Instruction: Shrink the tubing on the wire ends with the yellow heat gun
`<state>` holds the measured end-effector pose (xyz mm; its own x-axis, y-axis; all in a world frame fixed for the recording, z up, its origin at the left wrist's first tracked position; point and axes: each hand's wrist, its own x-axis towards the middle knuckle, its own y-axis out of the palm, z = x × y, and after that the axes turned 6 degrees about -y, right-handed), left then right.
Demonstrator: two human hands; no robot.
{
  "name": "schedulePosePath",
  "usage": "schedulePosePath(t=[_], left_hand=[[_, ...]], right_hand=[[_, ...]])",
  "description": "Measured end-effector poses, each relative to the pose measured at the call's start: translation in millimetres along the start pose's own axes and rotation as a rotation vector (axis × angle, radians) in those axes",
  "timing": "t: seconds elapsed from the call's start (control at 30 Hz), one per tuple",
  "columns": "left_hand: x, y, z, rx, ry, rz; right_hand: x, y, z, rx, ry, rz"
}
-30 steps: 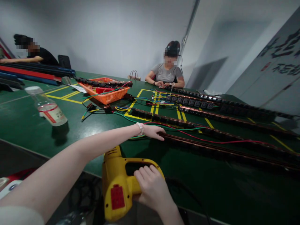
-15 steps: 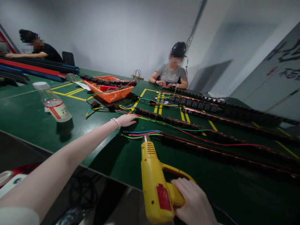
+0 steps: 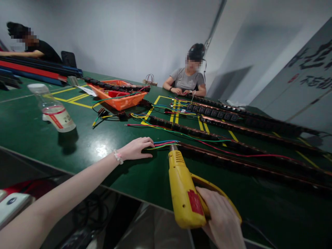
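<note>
My right hand (image 3: 220, 218) is wrapped round the handle of a yellow heat gun (image 3: 183, 188). Its metal nozzle points away from me at the end of a long dark power strip (image 3: 233, 164) on the green table (image 3: 31, 128). A bundle of red, blue and green wires (image 3: 164, 143) sticks out of that end. My left hand (image 3: 136, 148), with a bracelet at the wrist, rests on the table with its fingers closed on the tips of those wires, just left of the nozzle.
A plastic bottle (image 3: 53, 112) stands at the left. An orange basket (image 3: 120, 97) with parts sits further back. More long strips (image 3: 212, 112) and loose wires lie across the middle. One person sits across the table (image 3: 188, 77), another at the far left (image 3: 33, 46).
My left hand drew back toward me and took the wire ends beside the nozzle. The heat gun swung up from the table edge and moved forward to the strip's end.
</note>
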<state>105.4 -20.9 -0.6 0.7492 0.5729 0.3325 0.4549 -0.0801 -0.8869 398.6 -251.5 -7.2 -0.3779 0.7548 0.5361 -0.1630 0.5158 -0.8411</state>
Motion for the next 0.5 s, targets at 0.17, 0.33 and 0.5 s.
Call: schedulePosePath(t=[0.17, 0.33, 0.5], left_hand=[[7.7, 0.9, 5.6, 0.051, -0.043, -0.032], [14.7, 7.0, 12.7, 0.179, -0.14, -0.119], [22.9, 13.6, 12.2, 0.399, -0.217, -0.159]], right_hand=[[9.5, 2.5, 10.8, -0.096, 0.107, 0.056], [14.4, 11.2, 0.2, -0.171, 0.118, 0.099], [24.7, 24.4, -0.9, -0.186, 0.17, 0.112]])
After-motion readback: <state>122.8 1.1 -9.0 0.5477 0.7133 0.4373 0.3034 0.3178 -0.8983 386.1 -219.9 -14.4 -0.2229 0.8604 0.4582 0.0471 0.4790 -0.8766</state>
